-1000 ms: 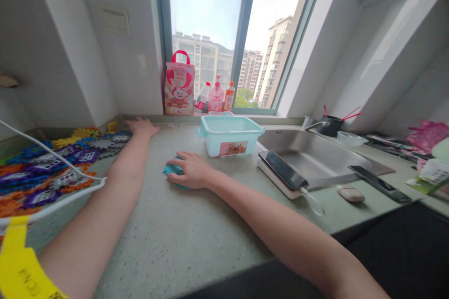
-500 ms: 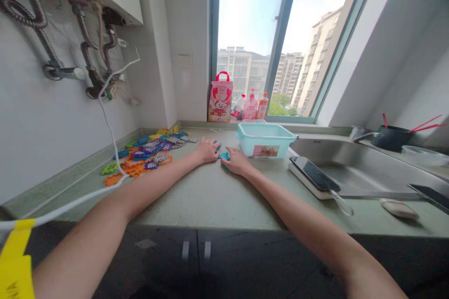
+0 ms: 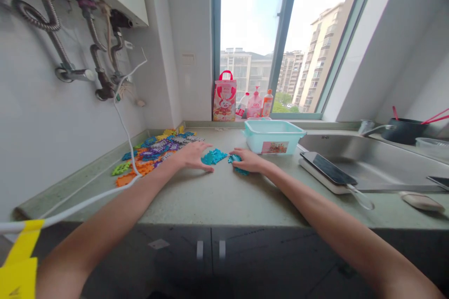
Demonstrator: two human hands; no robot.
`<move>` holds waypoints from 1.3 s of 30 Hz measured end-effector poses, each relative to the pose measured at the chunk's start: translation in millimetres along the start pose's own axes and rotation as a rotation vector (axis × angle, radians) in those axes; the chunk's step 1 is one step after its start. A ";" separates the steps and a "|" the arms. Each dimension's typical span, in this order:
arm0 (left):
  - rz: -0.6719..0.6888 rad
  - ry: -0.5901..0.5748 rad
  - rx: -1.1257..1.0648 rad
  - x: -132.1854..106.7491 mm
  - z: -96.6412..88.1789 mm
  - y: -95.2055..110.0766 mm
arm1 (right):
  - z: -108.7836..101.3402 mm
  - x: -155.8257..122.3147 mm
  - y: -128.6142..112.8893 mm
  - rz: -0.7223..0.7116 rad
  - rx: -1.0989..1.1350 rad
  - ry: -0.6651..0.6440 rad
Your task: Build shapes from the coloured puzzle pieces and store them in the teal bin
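A small heap of teal interlocking plastic pieces lies on the counter between my two hands. My left hand is open just left of that heap, its thumb and fingers spread apart around the near side. To the right, my right hand is closed over more teal interlocking pieces, which poke out beneath its fingers at counter level. How many it covers is hidden. Farther left spreads a mixed pile of interlocking pieces in orange, purple, blue, yellow, green and grey.
A light teal plastic bin stands behind my right hand. Right of it are a phone on a white block and a steel sink. A white cable crosses the left side. Bottles and a pink bag line the windowsill.
My left hand has opened and drawn left, uncovering the teal heap. My right hand has shifted slightly right with teal pieces under its fingers. The view has turned a little.
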State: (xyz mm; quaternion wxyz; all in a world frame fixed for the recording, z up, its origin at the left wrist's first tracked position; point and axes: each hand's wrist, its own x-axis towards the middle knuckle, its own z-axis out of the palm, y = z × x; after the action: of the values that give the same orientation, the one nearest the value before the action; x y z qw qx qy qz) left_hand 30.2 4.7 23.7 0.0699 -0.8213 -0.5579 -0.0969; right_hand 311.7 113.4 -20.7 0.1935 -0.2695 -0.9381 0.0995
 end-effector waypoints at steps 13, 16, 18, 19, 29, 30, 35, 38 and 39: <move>0.011 -0.167 -0.309 -2.4 -9.9 -22.6 | 1.2 -3.4 -23.2 -0.220 0.065 0.110; 0.030 -0.154 -0.349 -0.6 -4.7 -17.8 | -3.7 -7.1 -28.8 -0.254 0.047 0.139; 0.060 -0.139 -0.398 0.9 -1.1 -11.5 | -6.9 -8.4 -37.2 -0.276 0.048 0.177; 0.081 -0.129 -0.422 1.4 0.2 -8.4 | -8.2 -8.7 -42.1 -0.284 0.050 0.193; 0.040 -0.237 -0.443 1.1 -10.6 -10.3 | -11.3 -10.8 -55.5 -0.394 0.118 0.081; 0.051 -0.262 -0.494 1.4 -9.4 -10.4 | -11.8 -11.4 -55.3 -0.392 0.126 0.074; 0.091 -0.172 -0.568 2.8 0.8 -7.4 | -13.2 -13.6 -57.4 -0.345 0.108 0.034; 0.089 -0.106 -0.533 3.1 4.0 -5.2 | -13.2 -14.3 -59.2 -0.326 0.105 0.011; 0.075 -0.091 -0.516 3.2 4.4 -4.3 | -13.5 -14.7 -59.8 -0.319 0.105 0.010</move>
State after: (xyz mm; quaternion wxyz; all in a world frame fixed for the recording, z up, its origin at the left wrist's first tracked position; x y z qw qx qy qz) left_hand 27.7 10.2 20.3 -0.1633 -0.8355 -0.4867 -0.1962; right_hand 300.8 56.7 4.3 0.2253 -0.1071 -0.9615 0.1149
